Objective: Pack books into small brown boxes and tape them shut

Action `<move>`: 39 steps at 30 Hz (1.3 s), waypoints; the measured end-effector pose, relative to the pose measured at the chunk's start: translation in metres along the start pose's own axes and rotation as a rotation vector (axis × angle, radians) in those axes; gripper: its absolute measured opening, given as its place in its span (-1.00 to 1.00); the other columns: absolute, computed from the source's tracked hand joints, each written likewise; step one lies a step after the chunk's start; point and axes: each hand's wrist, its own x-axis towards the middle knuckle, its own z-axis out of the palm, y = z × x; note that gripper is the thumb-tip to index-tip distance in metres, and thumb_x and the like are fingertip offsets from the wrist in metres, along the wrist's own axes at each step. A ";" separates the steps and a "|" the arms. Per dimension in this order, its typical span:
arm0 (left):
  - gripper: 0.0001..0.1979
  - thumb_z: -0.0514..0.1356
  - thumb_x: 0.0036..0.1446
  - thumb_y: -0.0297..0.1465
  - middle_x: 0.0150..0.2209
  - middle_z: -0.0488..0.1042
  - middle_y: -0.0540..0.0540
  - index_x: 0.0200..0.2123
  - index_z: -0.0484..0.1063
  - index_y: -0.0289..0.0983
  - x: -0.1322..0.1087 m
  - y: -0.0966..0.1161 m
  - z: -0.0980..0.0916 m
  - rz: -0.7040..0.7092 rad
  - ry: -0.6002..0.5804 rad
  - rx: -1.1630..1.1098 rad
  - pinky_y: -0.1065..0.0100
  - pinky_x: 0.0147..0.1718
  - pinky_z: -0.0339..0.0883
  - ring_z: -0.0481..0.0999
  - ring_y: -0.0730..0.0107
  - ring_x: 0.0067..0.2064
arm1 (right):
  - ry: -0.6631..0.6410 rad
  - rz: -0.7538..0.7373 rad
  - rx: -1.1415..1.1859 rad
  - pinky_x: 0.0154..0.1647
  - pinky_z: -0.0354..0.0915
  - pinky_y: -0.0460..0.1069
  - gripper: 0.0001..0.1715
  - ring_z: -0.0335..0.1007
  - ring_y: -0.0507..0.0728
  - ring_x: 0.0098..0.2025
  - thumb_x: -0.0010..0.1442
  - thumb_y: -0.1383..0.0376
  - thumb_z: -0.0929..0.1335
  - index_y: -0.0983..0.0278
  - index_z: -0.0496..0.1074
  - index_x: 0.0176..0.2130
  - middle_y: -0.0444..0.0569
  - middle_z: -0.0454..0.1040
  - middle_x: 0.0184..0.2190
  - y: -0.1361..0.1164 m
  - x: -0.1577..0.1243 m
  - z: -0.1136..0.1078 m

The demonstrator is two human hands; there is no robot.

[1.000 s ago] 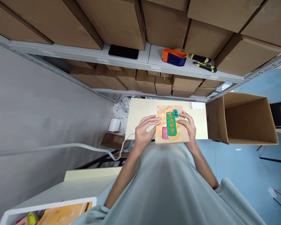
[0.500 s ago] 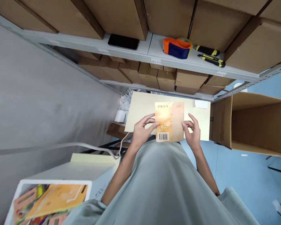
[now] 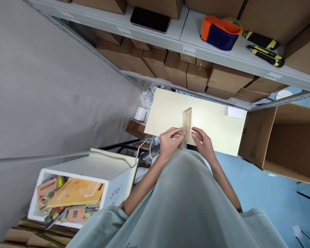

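Note:
A thin booklet (image 3: 187,120) stands nearly edge-on over the near edge of the pale yellow table (image 3: 167,106), somewhat blurred. My left hand (image 3: 169,142) pinches its lower left side between thumb and fingers. Just right of the booklet is my right hand (image 3: 203,143), its fingers apart and slightly curled, with nothing in them. A small white box (image 3: 235,112) lies at the table's far right corner.
Ahead, a metal shelf (image 3: 165,40) holds cartons, a phone (image 3: 150,19), a tape dispenser (image 3: 219,32) and cutters (image 3: 267,55). An open carton (image 3: 257,141) stands right. A white foam box (image 3: 107,196) of booklets sits lower left, beside a white cable (image 3: 93,152).
The booklet has turned from showing its barcoded cover to nearly edge-on. My right hand has let go of it, and both hands are closer together. The view has shifted and tilted.

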 end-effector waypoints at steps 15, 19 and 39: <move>-0.75 0.25 0.43 -0.40 0.19 0.65 -0.17 0.10 0.62 -0.14 0.069 -0.095 -0.089 0.254 -0.096 0.331 0.04 0.30 0.49 0.61 0.11 0.24 | 0.094 0.153 0.045 -0.28 0.48 -0.01 -0.45 0.50 0.10 -0.38 0.27 -0.18 0.46 0.23 0.48 -0.11 -0.13 0.61 -0.36 0.023 0.130 0.144; -0.68 0.27 0.34 -0.49 0.26 0.59 -0.23 0.12 0.61 -0.19 0.120 -0.155 -0.120 0.126 -0.051 0.332 -0.03 0.35 0.44 0.55 0.00 0.31 | 0.077 0.221 0.056 -0.17 0.55 0.05 -0.40 0.57 0.12 -0.31 0.21 -0.17 0.48 0.25 0.50 -0.06 -0.06 0.66 -0.29 0.055 0.204 0.194; -0.74 0.29 0.28 -0.48 0.04 0.70 -0.22 -0.01 0.67 -0.20 0.211 -0.393 -0.223 -0.608 0.162 -0.061 0.09 0.24 0.43 0.66 0.02 0.12 | -0.273 -0.472 -1.124 0.42 0.28 0.43 -0.46 0.36 0.42 0.41 0.57 -0.02 0.20 0.21 0.50 0.23 0.25 0.47 0.27 0.055 0.329 0.359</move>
